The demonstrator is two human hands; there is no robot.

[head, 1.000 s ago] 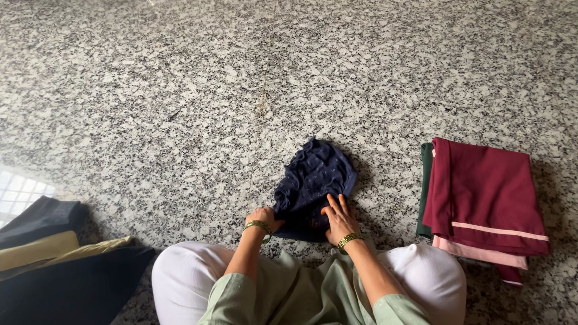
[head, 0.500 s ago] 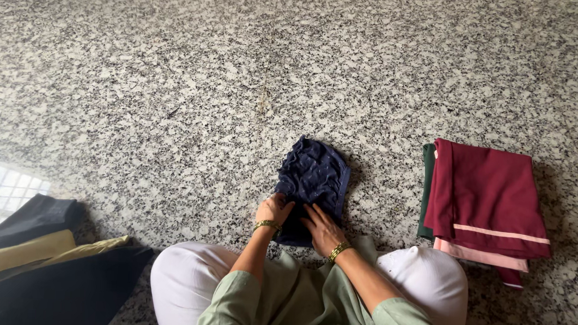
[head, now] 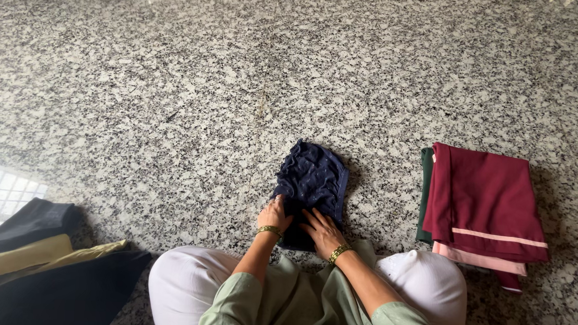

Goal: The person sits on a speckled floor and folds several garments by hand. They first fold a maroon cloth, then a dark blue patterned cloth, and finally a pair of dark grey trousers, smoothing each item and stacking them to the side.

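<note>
Left hand (head: pixel 274 215) and right hand (head: pixel 323 230) lie flat, fingers spread, gripping nothing, pressing the navy cloth's (head: pixel 311 183) near edge. Cloth lies on the floor (head: pixel 175 79) at 12 o'clock; its underside is hidden.

You've only got 1 view here, the head cam, looking steeply down from above your lap at the speckled granite floor (head: pixel 176 66). It's close enough that your knees fill the bottom edge, facing forward past your hands, with floor running to the top of frame.
</note>
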